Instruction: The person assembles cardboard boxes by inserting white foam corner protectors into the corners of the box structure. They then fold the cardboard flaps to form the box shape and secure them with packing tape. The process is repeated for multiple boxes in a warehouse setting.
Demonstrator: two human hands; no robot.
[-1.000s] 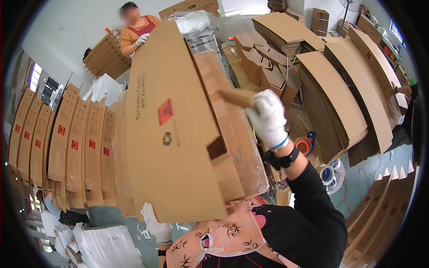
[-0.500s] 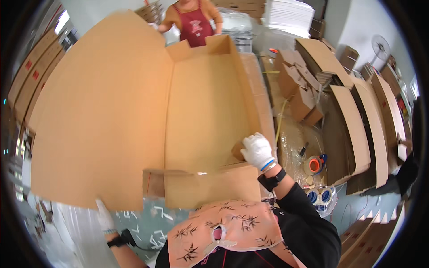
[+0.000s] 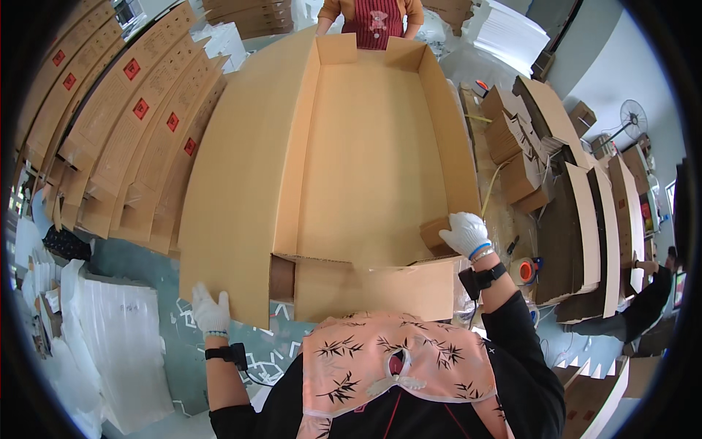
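A large cardboard box (image 3: 376,154) lies open before me, its long side running away from me. Its wide left panel (image 3: 234,183) slopes outward from the raised left wall. My left hand (image 3: 211,310), in a white glove, rests at the near edge of that panel, thumb and fingers apart. My right hand (image 3: 466,234), also gloved, is closed over the right wall near the front corner, beside a small folded-in flap (image 3: 436,235). The front flap (image 3: 373,289) hangs toward my body. A co-worker in a red striped apron (image 3: 374,25) stands at the far end.
Tall printed cartons (image 3: 146,124) stand in a row at left. White foam sheets (image 3: 121,344) are stacked at lower left. On the right bench lie a tape roll (image 3: 523,271) and folded cardboard pieces (image 3: 515,139). More cardboard panels (image 3: 578,227) stand farther right, near another person's arm (image 3: 651,300).
The box's left panel has swung down and outward, uncovering the cartons behind it. The left wall now stands upright. My left hand moved with the panel edge; the right hand stayed at the corner.
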